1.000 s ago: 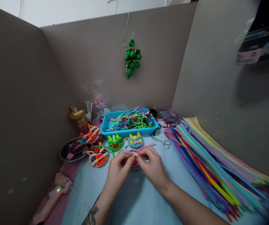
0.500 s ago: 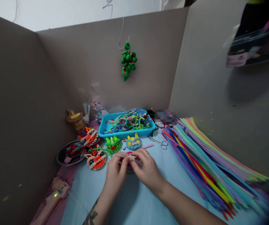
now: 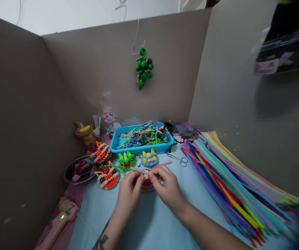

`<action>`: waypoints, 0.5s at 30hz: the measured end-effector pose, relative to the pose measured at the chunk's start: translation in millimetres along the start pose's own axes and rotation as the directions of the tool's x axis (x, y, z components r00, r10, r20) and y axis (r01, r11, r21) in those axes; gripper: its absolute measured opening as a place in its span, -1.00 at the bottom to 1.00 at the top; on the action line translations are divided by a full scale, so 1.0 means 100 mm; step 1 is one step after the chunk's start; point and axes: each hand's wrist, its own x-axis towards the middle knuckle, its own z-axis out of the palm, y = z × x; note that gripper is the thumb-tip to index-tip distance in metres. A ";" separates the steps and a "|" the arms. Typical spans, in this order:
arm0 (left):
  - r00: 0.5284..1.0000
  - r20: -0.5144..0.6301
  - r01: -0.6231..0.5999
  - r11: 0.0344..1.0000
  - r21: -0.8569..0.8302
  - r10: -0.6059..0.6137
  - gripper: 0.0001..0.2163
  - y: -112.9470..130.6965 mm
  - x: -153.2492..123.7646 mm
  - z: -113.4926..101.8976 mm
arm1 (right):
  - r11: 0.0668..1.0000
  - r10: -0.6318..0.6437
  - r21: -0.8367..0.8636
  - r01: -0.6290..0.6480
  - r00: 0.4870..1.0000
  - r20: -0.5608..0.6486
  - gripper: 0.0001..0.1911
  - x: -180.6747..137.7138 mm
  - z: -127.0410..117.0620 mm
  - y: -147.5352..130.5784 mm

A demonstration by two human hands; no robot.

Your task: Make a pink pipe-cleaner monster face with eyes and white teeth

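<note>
Between my fingertips is a small cream piece of twisted pipe cleaner [image 3: 146, 173], pinched from both sides. My left hand [image 3: 130, 185] closes on its left side, thumb against forefinger. From the right, my right hand [image 3: 167, 184] pinches the same piece. Just beneath lies a round pink and red piece [image 3: 147, 185], partly covered by my fingers. Beyond my hands sit a green pipe cleaner animal head [image 3: 126, 161] and a blue one with yellow ears [image 3: 150, 158]. An orange and cream head [image 3: 108, 178] lies to the left of my left hand.
A blue tray [image 3: 141, 150] of tangled pipe cleaner offcuts stands at the back. Scissors [image 3: 182, 161] lie to its right, near long pipe cleaners [image 3: 230, 187]. At left are a metal bowl [image 3: 67, 177] and a pink glue gun [image 3: 58, 225]. A green ornament [image 3: 143, 69] hangs on the rear panel.
My fingertips have shifted slightly around the cream piece, and more of the pink and red piece shows below. The whole view has moved a little. Both hands keep their pinch.
</note>
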 end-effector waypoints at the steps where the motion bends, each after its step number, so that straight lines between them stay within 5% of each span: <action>1: 1.000 0.005 0.002 1.000 -0.004 -0.002 -0.82 0.00 0.00 0.00 | 1.000 0.003 -0.004 -0.003 1.000 -0.007 -0.85 0.00 0.00 0.00; 15: 0.995 0.018 0.096 0.989 -0.113 -0.095 -0.78 0.01 0.00 0.02 | 0.990 -0.052 -0.130 0.051 0.999 -0.009 -0.85 -0.05 0.03 0.08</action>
